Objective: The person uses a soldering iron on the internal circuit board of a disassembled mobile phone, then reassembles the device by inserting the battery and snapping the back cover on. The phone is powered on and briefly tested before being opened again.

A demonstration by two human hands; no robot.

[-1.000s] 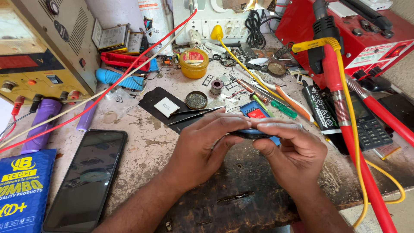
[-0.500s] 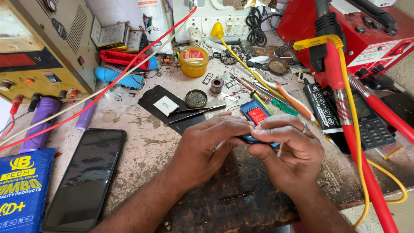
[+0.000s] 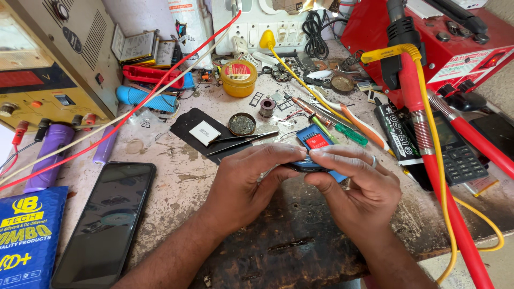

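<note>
A stained, cluttered worktop (image 3: pixel 176 176) carries a black smartphone (image 3: pixel 104 222). The left hand (image 3: pixel 243 184) and right hand (image 3: pixel 356 184) pinch a small, mostly hidden dark phone part (image 3: pixel 304 167).

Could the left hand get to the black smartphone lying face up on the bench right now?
Probably not at once: the left hand is busy, pinching the small blue phone together with the right hand. The way itself looks free; the black smartphone lies apart on bare bench, with nothing between.
</note>
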